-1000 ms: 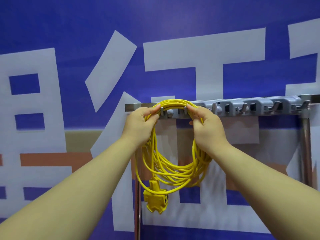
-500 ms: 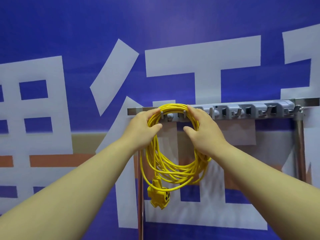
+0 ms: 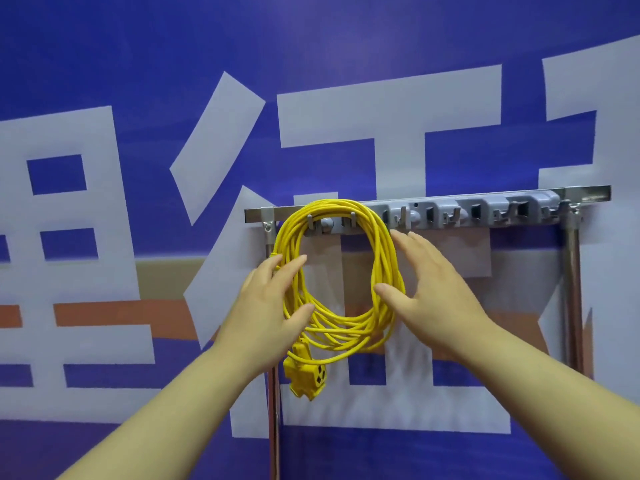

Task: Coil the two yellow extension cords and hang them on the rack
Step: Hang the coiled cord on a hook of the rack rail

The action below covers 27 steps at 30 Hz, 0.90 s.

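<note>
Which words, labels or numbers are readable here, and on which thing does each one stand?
"行": large white character on the blue banner, partly behind the rack and cord.
Characters at the left and right edges: cut off, unreadable.
Rack, cord, socket: no readable text.

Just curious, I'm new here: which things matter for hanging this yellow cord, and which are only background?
For the job: grey metal hook rack; coiled yellow extension cord hanging on it; left hand; right hand, both open at the coil.
Only background: blue and white printed banner.
</note>
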Available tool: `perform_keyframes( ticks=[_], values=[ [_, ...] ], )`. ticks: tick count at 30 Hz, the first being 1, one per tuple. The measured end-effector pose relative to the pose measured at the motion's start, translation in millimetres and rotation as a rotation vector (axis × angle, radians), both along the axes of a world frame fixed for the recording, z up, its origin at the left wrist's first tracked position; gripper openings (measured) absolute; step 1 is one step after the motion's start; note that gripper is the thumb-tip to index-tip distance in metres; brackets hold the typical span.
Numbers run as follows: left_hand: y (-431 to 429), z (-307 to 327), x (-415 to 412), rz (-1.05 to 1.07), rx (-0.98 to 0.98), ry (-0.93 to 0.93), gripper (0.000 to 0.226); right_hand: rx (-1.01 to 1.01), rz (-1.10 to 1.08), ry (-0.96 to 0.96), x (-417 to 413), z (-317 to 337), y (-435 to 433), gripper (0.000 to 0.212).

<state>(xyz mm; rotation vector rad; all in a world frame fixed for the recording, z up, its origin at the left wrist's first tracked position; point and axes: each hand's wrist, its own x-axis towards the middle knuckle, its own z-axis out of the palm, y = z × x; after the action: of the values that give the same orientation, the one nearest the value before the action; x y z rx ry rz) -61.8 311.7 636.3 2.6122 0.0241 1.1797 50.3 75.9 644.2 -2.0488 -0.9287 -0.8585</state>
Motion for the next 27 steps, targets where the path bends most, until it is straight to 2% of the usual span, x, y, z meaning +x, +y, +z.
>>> perform_keyframes(
  ticks=[4,10,18,23,27],
  values=[
    [-25.2,-38.6,-19.3,0.010,0.020,0.085,0.075,-0.087,-0.014,0.049,-17.0,-30.2,-27.8,0.086],
    [-71.5,-99.8,-24.1,-0.052,0.074,0.211,0.075,-0.239,-0.057,0.195,-36.4,-83.8,-76.3,0.083],
    [-149.6,-202.3,-13.9,-0.148,0.198,0.531,0.079,-0.529,-0.090,0.455,-38.2,-190.9,-153.6,0.084],
    [-177.8,-277.4,3.4,-0.202,0.154,0.734,0.077,-0.688,-0.060,0.718,-31.8,-294.2,-192.7,0.090],
    [-188.2,-344.7,17.8,-0.213,0.057,0.887,0.079,-0.771,-0.031,0.834,-18.0,-358.1,-221.6,0.095]
  ],
)
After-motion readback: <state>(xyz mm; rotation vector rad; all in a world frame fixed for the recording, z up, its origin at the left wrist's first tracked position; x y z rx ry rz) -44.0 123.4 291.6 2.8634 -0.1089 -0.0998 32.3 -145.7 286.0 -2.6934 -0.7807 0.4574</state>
